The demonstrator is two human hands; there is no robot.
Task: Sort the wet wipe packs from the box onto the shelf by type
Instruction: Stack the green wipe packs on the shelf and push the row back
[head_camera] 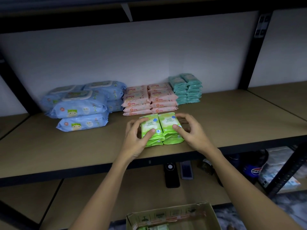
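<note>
Two stacks of green wipe packs (162,128) stand side by side near the shelf (66,146) front edge, directly in front of the pink packs (149,98). Left hand (137,138) grips the left stack; right hand (189,130) grips the right stack. Blue packs (83,103) lie left of the pink packs; teal packs (186,88) right; the box (174,216) sits below

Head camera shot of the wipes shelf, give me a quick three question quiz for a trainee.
1. True or false: the pink packs lie between the blue packs and the teal packs.
2. Which packs do the left hand and right hand grip? A pink, B green, C teal.
3. Fill in: the cardboard box sits ___ the shelf.

Key: 1 true; 2 B, the green packs; 3 below.
</note>
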